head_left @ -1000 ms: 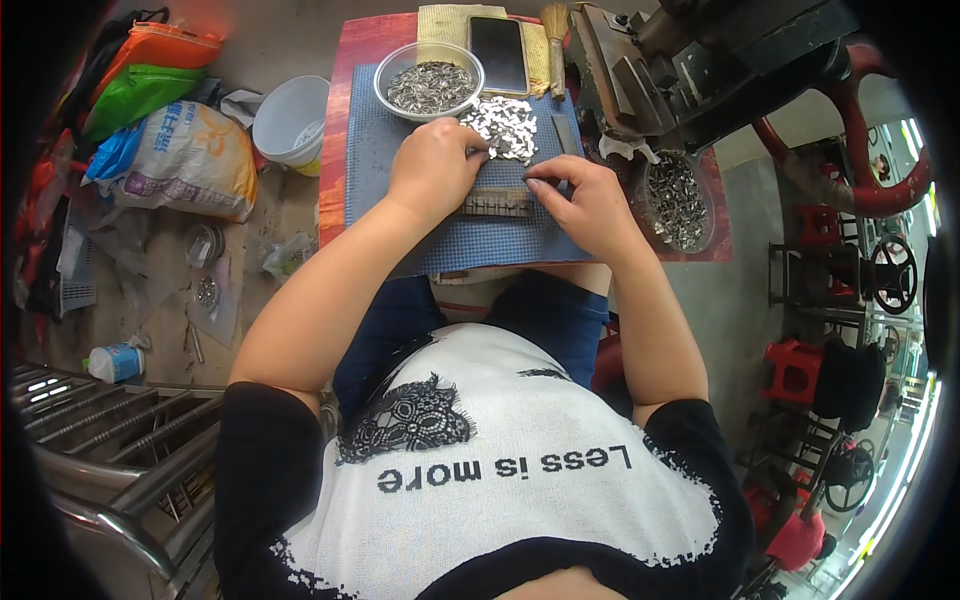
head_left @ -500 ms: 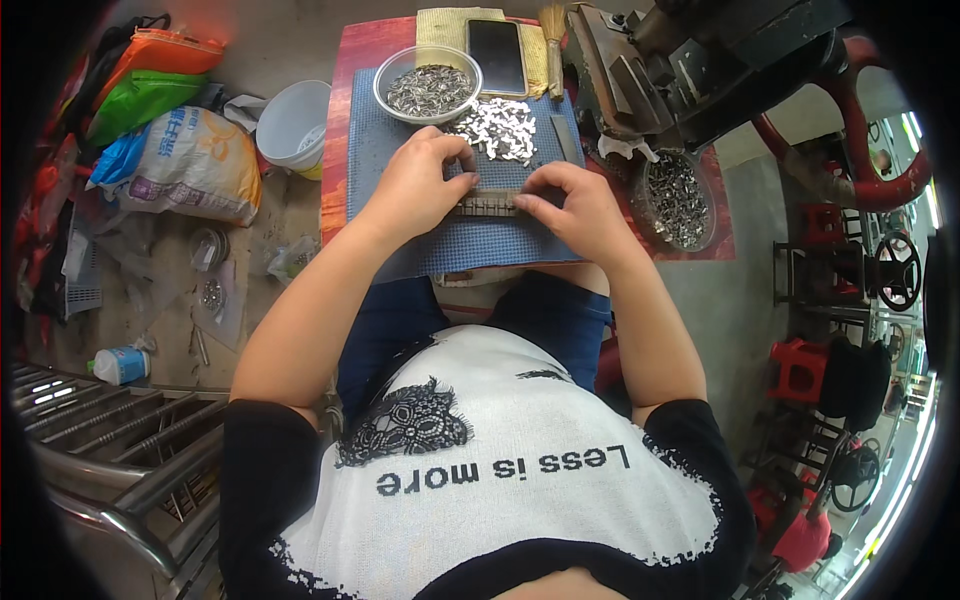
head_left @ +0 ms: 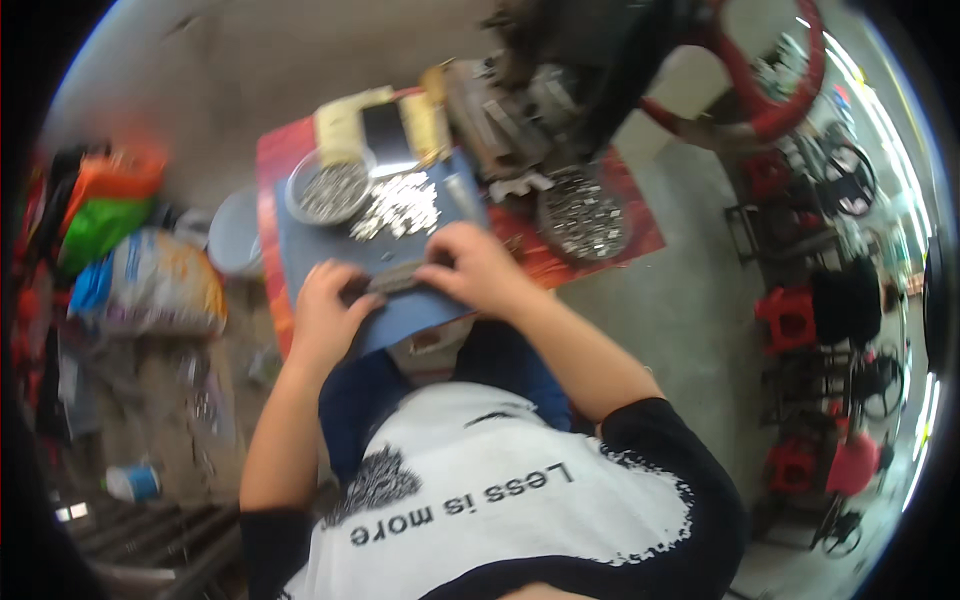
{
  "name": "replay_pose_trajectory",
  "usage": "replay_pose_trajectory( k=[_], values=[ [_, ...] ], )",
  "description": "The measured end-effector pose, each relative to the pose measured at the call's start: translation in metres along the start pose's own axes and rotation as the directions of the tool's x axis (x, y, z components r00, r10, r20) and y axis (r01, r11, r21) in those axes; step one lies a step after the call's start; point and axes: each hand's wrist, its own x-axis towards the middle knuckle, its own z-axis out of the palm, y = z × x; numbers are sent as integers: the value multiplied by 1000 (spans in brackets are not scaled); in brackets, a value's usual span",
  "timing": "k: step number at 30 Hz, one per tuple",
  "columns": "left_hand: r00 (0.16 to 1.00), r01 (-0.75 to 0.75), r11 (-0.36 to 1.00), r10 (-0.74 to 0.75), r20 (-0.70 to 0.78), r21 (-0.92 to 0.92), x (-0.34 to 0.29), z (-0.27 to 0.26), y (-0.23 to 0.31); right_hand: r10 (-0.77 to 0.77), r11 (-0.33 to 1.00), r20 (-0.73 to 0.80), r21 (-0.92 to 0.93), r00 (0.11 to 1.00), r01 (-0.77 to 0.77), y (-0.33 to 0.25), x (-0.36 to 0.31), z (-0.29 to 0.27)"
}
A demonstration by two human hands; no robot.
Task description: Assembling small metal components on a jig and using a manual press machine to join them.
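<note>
Head view: both hands, left hand (head_left: 325,305) and right hand (head_left: 475,268), stay clenched on the dark strip (head_left: 398,279) while the view has swung left.

A workshop: heavy machine (head_left: 560,70), bowl of metal parts (head_left: 328,190), concrete floor (head_left: 680,300).

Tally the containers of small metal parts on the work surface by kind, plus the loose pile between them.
Round metal bowl of parts: 1
Dark round tray of parts: 1
Loose pile of metal parts: 1
Total: 3
</note>
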Motion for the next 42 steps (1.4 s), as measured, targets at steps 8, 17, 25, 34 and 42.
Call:
replay_pose_trajectory(
  k=[8, 17, 25, 34, 42],
  values=[
    [990, -66, 997, 69, -126, 29, -12, 13, 0, -12, 1000, -67, -13, 998, 11, 7, -9, 10],
    [976, -99, 995, 103, -190, 27, -14, 19, 1, -114, 992, -210, -82, 971, 99, 8, -15, 15],
    [969, -116, 989, 133, -208, 90, -17, 22, -4, -146, 986, -300, -124, 943, 113, 13, -19, 21],
    [957, -130, 991, 134, -258, 32, -24, 21, -3, -155, 983, -311, -148, 938, 113, 8, -20, 23],
    [892, -99, 786, 342, 296, -610, -96, 33, 31, -106, 994, -378, -50, 920, 94, -1, -22, 19]
  ],
)
